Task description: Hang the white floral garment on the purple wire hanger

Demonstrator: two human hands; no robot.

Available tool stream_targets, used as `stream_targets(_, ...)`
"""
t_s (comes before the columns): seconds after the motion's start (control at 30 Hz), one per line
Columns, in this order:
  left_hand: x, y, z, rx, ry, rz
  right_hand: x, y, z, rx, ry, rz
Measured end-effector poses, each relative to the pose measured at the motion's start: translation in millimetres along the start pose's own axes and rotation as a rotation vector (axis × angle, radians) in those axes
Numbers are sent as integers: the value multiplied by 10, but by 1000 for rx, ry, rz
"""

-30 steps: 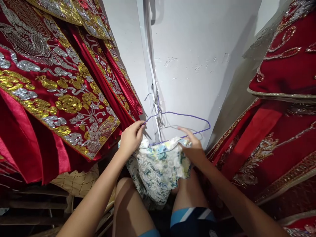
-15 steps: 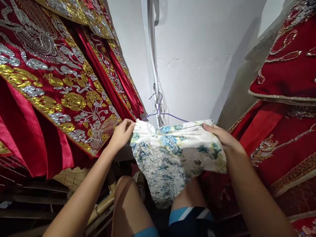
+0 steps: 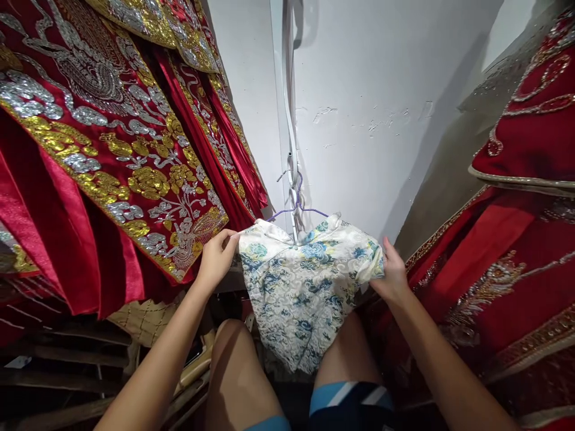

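Note:
A small white garment [image 3: 305, 287] with blue and yellow flower print hangs on a purple wire hanger [image 3: 297, 200] hooked at the white wall's corner. My left hand [image 3: 215, 258] pinches the garment's left shoulder, fingers closed on the cloth. Gripping the right shoulder edge is my right hand [image 3: 392, 276], also closed on the fabric. The garment drapes down over my bare knees [image 3: 233, 359].
Red satin robes [image 3: 112, 155] with gold and silver embroidery hang close on the left. More red embroidered cloth [image 3: 516, 239] crowds the right. A white wall [image 3: 381, 108] with a vertical cable stands straight ahead. Wooden slats [image 3: 58, 359] lie at lower left.
The garment went from bunched below the bare hanger to pulled up over it, covering the wire. Both hands moved to its shoulders, and my right hand shifted down its right edge.

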State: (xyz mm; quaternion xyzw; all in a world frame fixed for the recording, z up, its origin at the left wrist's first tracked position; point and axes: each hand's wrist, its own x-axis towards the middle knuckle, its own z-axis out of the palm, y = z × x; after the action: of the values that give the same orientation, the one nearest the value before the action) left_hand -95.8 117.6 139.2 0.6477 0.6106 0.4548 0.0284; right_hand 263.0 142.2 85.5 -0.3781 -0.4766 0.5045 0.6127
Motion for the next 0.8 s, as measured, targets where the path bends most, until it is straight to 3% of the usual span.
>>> stream_targets(0.1, 85, 20, 57, -115, 164, -23, 31, -125, -14, 115, -38, 43)
stream_targets(0.17, 178, 113, 93, -187, 197, 2, 42, -228, -3, 141, 14, 41)
stream_targets(0.33, 241, 337, 60, -103, 69, 175, -50, -369, 29, 227, 160, 46)
stream_targets(0.53, 63, 199, -52, 18, -157, 380, -48, -326, 28, 218, 115, -29)
stream_targets(0.7, -12, 201, 95, 296, -112, 416, -157, -366, 66, 309, 171, 31)
stream_targets(0.8, 25, 257, 250, 344, -83, 421, -204, -377, 128, 347, 162, 47)
